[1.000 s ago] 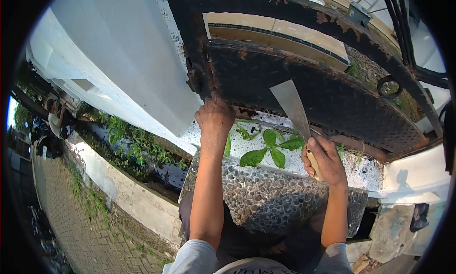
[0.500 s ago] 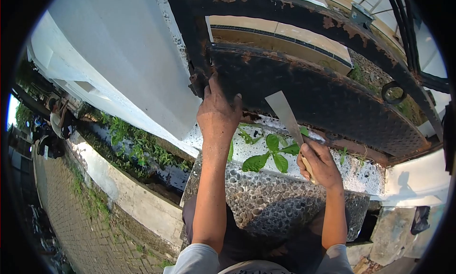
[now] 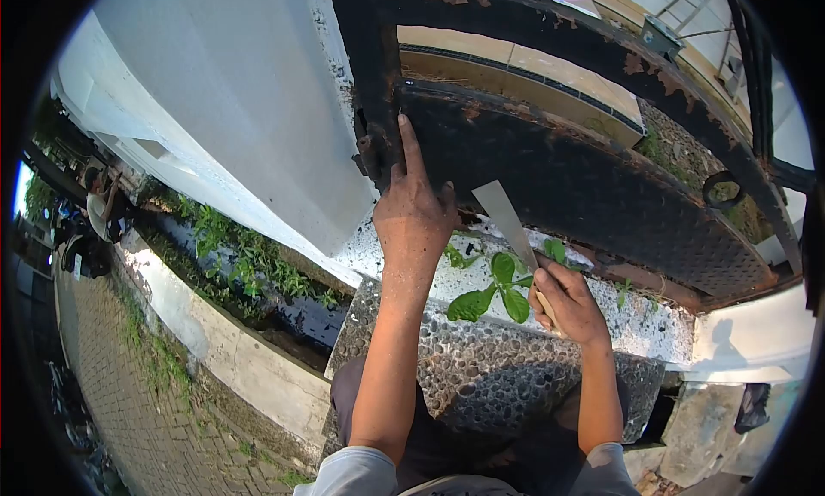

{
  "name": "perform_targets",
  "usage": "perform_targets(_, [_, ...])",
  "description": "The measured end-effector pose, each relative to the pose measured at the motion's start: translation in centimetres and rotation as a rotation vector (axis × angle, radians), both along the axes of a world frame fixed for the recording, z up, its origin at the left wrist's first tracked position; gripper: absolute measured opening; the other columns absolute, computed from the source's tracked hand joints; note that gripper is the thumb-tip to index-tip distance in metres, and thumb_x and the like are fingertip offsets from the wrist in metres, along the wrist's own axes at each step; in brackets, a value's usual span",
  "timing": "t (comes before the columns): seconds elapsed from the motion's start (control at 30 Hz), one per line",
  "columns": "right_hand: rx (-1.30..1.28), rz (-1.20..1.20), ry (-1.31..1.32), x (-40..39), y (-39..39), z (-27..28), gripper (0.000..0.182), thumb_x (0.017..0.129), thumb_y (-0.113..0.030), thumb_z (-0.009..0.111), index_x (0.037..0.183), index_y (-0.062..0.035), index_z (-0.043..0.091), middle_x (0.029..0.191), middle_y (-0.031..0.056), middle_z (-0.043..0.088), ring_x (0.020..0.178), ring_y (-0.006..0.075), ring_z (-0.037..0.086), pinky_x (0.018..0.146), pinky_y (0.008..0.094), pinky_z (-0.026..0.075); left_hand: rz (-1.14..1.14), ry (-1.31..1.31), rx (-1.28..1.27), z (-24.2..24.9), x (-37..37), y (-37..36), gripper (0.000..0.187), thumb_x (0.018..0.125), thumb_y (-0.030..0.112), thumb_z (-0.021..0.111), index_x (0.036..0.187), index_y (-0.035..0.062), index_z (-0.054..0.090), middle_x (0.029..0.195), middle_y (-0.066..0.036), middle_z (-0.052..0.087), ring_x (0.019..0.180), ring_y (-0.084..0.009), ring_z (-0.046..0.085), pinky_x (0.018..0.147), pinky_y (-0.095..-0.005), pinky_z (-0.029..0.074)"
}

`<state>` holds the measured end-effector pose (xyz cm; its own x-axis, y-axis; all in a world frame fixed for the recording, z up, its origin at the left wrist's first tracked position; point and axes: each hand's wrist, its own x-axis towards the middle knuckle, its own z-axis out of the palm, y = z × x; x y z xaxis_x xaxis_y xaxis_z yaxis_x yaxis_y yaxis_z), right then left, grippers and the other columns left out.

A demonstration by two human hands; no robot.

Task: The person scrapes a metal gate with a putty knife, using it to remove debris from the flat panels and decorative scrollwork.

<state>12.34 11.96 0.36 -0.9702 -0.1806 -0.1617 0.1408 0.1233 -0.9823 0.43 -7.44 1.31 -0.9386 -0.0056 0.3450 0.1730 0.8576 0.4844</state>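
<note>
A black metal gate (image 3: 533,169) with rusty, flaking edges fills the upper middle of the head view. My left hand (image 3: 417,214) is at its lower hinge-side corner, index finger stretched up along the frame post (image 3: 375,75), thumb apart; nothing shows in its grip. In my right hand (image 3: 571,305), fingers wrapped round the pale handle, is a putty knife (image 3: 503,214). Its broad metal blade points up and left, in front of the panel's lower edge. A leafy green plant (image 3: 503,281) grows just left of that hand.
A white wall (image 3: 232,109) rises left of the gate. Below me lies a pebbled slab (image 3: 464,367), beside a ditch with weeds (image 3: 232,255). Farther left, a person (image 3: 101,205) sits near a brick-paved path (image 3: 129,367). A white ledge (image 3: 670,334) runs under the gate.
My left hand has shifted slightly right, its index finger now straightened upward along the gate. The putty knife has moved a little lower and left with my right hand. The view has shifted slightly.
</note>
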Motion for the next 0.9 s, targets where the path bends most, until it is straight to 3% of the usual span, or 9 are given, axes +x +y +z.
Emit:
perform_targets(0.37, [0.011, 0.001, -0.011, -0.2, 0.1, -0.4, 0.044, 0.102, -0.029, 0.041, 0.138, -0.0022, 0.043, 0.052, -0.0027, 0.036, 0.044, 0.0049, 0.033, 0.042, 0.0242, 0.033, 0.004, -0.082, -0.066, -0.1, -0.5, 0.1, 0.104, 0.077, 0.016, 0.068, 0.149, 0.0041, -0.007, 0.071, -0.016, 0.066, 0.064, -0.0317, 0.067, 0.057, -0.0397, 0.053])
perform_targets(0.47, [0.026, 0.013, 0.01, -0.1, 0.1, -0.3, 0.044, 0.102, -0.029, 0.041, 0.137, -0.0021, 0.044, 0.053, -0.0021, 0.038, 0.044, 0.0052, 0.034, 0.042, 0.0246, 0.034, -0.042, -0.022, 0.036, -0.7, -0.5, 0.2, 0.098, 0.079, 0.014, 0.066, 0.149, 0.0027, -0.002, 0.077, -0.016, 0.066, 0.064, -0.0294, 0.067, 0.058, -0.0385, 0.053])
perform_targets(0.57, [0.014, 0.024, 0.021, -0.1, 0.0, -0.1, 0.045, 0.102, -0.03, 0.041, 0.137, -0.002, 0.044, 0.053, -0.0015, 0.04, 0.044, 0.0055, 0.035, 0.042, 0.0246, 0.034, -0.081, 0.112, 0.378, -0.7, 0.1, 1.4, 0.087, 0.083, 0.011, 0.063, 0.148, 0.0001, 0.007, 0.084, -0.011, 0.064, 0.066, -0.0225, 0.064, 0.06, -0.0342, 0.052])
perform_targets(0.67, [-0.006, 0.016, 0.046, -0.1, -0.2, 0.0, 0.045, 0.102, -0.029, 0.042, 0.137, -0.0018, 0.044, 0.054, -0.0013, 0.04, 0.044, 0.0057, 0.035, 0.042, 0.0247, 0.034, -0.281, 0.088, 1.048, -1.2, -0.5, 1.7, 0.075, 0.085, 0.007, 0.059, 0.146, -0.0016, 0.015, 0.09, -0.007, 0.06, 0.069, -0.0152, 0.058, 0.059, -0.0294, 0.048])
perform_targets(0.77, [-0.023, 0.04, 0.122, 0.0, -0.1, -0.1, 0.045, 0.102, -0.029, 0.042, 0.137, -0.0013, 0.044, 0.053, -0.0013, 0.04, 0.044, 0.0056, 0.035, 0.042, 0.0246, 0.035, -0.258, -0.066, 1.381, 0.3, -0.3, 1.4, 0.07, 0.086, 0.003, 0.054, 0.145, -0.0015, 0.018, 0.092, -0.006, 0.059, 0.07, -0.0121, 0.054, 0.06, -0.0271, 0.045])
perform_targets(0.9, [-0.008, 0.016, 0.104, 0.3, -0.2, 0.5, 0.045, 0.102, -0.028, 0.043, 0.137, -0.001, 0.044, 0.053, -0.0016, 0.039, 0.044, 0.0055, 0.035, 0.042, 0.0243, 0.035, -0.34, -0.077, 1.786, 0.4, -0.3, 1.6, 0.07, 0.086, 0.007, 0.05, 0.147, -0.0013, 0.016, 0.096, -0.007, 0.056, 0.071, -0.0123, 0.05, 0.065, -0.0273, 0.042])
